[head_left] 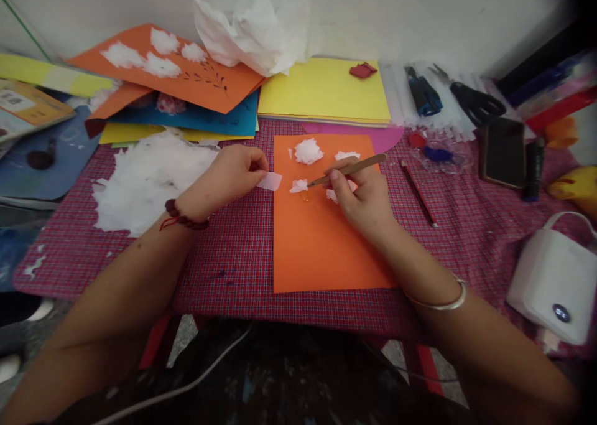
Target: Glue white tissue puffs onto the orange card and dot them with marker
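My left hand point(233, 176) pinches a small piece of white tissue paper point(270, 181) at the left edge of an orange sheet point(326, 244). My right hand point(364, 195) grips a pair of brownish tweezers point(368, 162) over the sheet. Their tip is beside a small white tissue tuft point(299, 186), near a glossy spot on the paper. Higher on the sheet sits a fuller white tissue puff point(308, 152). Other tufts lie partly hidden behind my right hand. Left of my left hand spreads a heap of torn white tissue point(144, 185).
An orange sheet with white puffs point(205, 76) lies at the back left, beside yellow paper point(321, 95) and crumpled tissue point(261, 27). To the right are a dark red pencil-like stick point(418, 193), scissors point(476, 101), a phone point(502, 151) and a white device point(555, 279).
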The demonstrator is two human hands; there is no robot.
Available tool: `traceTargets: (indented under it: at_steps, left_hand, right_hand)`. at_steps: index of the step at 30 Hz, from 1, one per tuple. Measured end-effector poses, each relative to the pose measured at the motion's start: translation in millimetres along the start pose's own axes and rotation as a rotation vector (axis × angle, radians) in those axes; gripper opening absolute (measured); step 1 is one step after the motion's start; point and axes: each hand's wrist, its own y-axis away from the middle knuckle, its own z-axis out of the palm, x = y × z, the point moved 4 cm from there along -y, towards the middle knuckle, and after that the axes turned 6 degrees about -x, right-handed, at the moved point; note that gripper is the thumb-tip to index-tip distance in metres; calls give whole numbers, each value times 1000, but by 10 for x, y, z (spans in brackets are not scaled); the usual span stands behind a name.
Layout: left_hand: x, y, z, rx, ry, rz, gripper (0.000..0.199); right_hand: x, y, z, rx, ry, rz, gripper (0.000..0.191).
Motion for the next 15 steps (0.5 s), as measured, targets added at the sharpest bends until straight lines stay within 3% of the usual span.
traceTargets:
  at_steps: [3,6,8,12,15]
  left_hand:
    - [113,107,-99,31,-70,59,15]
    - [386,309,-259,85,-28,173,15]
    - [603,405,-300,-9,126,223,12]
    - [953,351,-165,-244,317,268,7]
    - [985,117,43,-276,295,180,10]
  right_hand:
    - [-11,-11,-4,-2,14,-25,24]
    - [-14,-20,-24,-1,15,-28,25]
    - [1,-23,-42,-4,-7,-2,26]
    - [66,-30,-89,15,-107,65,24]
    - [139,-43,-137,30,-201,96,24]
